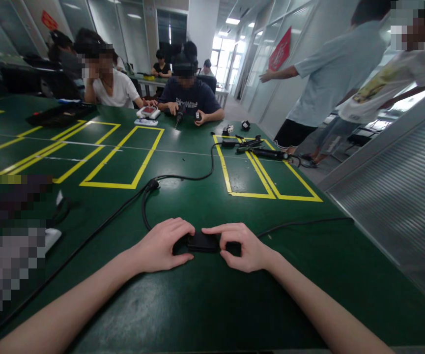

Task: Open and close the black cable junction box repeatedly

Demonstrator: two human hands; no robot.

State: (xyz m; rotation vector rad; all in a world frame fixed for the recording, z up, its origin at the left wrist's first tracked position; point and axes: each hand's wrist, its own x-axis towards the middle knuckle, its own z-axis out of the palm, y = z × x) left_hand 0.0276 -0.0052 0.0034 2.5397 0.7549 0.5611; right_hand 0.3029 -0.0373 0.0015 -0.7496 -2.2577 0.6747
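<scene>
A flat black power adapter (pixel 204 242) lies on the green table directly in front of me. My left hand (pixel 160 246) curves round its left end, the fingertips at the far edge and the thumb at the near edge. At the right end, my right hand (pixel 248 248) grips it between thumb and curled fingers, with the index finger stretched along the top. One black cord (pixel 144 211) comes out behind my left hand and leads up to a black plug (pixel 152 185). Another thin cord (pixel 300 223) runs from behind my right hand to the table's right edge.
Yellow tape rectangles (pixel 135 186) mark the table (pixel 212 305). Black tools (pixel 267 153) and cables lie back right. A person (pixel 192 96) opposite holds a drill (pixel 179 115); another sits by a white device (pixel 148 112). A black tray (pixel 59 115) is far left. Two people stand right.
</scene>
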